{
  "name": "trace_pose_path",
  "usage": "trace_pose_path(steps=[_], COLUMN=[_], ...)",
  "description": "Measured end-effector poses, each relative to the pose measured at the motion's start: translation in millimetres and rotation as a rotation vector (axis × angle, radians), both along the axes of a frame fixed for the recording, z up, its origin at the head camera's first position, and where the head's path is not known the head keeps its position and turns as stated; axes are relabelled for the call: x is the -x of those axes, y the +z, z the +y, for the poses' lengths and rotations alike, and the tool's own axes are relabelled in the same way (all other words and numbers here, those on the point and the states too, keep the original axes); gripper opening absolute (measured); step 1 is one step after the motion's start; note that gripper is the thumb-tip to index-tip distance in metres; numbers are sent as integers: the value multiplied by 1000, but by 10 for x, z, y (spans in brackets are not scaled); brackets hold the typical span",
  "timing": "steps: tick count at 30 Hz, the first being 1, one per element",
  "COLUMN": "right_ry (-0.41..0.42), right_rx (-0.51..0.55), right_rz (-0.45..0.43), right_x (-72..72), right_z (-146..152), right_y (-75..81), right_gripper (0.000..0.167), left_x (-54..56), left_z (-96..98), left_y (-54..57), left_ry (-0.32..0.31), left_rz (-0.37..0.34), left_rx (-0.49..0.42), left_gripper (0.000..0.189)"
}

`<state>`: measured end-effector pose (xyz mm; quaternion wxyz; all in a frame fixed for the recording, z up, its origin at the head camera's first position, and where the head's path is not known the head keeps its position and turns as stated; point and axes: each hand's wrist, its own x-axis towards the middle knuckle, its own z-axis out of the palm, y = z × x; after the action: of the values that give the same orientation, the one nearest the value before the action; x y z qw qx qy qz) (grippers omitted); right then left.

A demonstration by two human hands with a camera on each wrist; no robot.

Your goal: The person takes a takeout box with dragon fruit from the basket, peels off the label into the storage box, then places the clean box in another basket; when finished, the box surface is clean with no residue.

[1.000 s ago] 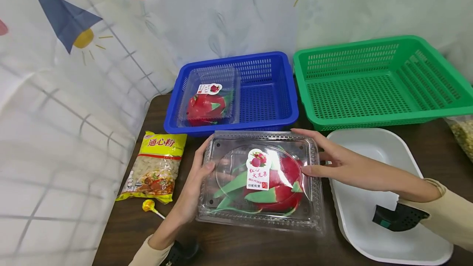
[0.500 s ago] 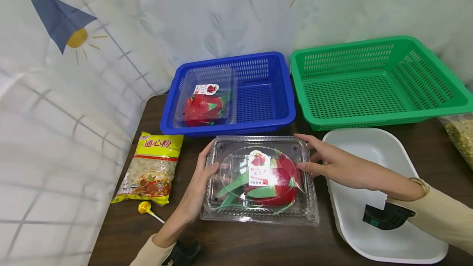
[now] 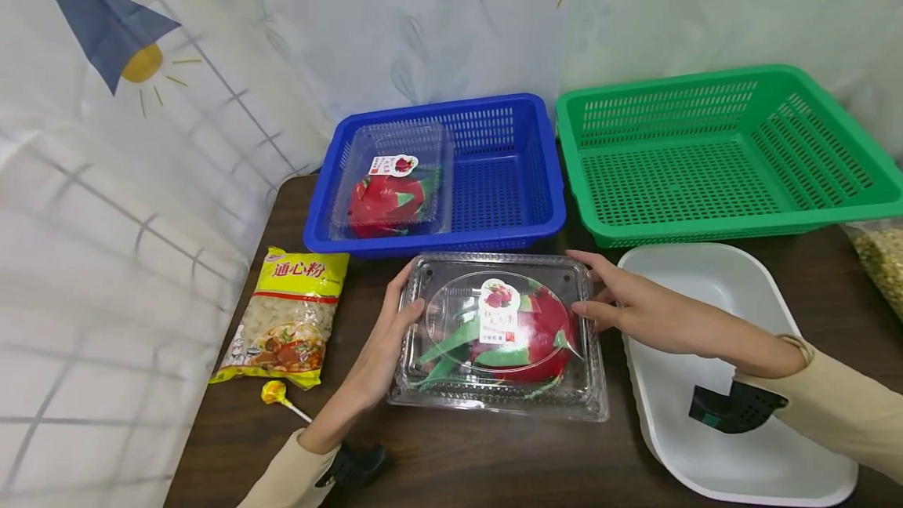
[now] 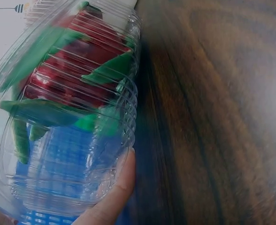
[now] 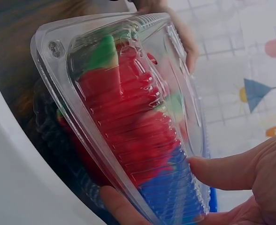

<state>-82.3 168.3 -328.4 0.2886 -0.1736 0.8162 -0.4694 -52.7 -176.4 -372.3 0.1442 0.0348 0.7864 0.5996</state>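
Note:
A clear plastic clamshell box (image 3: 440, 320) is held level over the dark table, between both hands. Through its lid shows a red dragon fruit (image 3: 539, 339) with green scales, under a white label (image 3: 498, 316). My left hand (image 3: 381, 343) grips the box's left side, thumb on top near the edge and the other fingers mostly hidden. On the opposite side my right hand (image 3: 638, 308) holds it, thumb at the lid's edge and a finger reaching the far corner. In the right wrist view, fingertips (image 5: 121, 206) lie along the box's rim and the thumb presses the lid side.
Behind stands a blue basket (image 3: 508, 241) with a second boxed dragon fruit (image 3: 388, 202). A green basket (image 3: 712, 226) is beside it. A white tray (image 3: 712, 461) lies under the right forearm. On the left are a macaroni bag (image 3: 292, 320) and a lollipop (image 3: 273, 392).
The clamshell box, held in both hands, looks slightly smaller and less tilted than a second ago, as if lowered a little. The grip stays the same; the head view has shifted slightly.

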Motion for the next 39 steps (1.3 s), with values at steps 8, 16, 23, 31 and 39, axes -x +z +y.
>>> trace_pose_path(steps=[8,16,23,31,39], right_ry=[-16,-29,-17,-43,-65], right_rx=[-26,14,-8,-29,-42], right_rz=[2,-26,-4,21,49], right_x=[38,91,136,177,225], right_z=[-16,-26,-27,-49,-72], right_y=[-6,-1,14,10,5], right_gripper=[82,81,78,76,73], left_x=[68,124,122,131,131], left_z=[-11,-41,-61,-41,-16], left_y=[15,54,45,32,48], left_ry=[-5,-15,-1,11,28], left_rz=[-13,-7,-29,-57,-43], left_rx=[66,167,207,249,299], left_gripper=[63,65,64,66,65])
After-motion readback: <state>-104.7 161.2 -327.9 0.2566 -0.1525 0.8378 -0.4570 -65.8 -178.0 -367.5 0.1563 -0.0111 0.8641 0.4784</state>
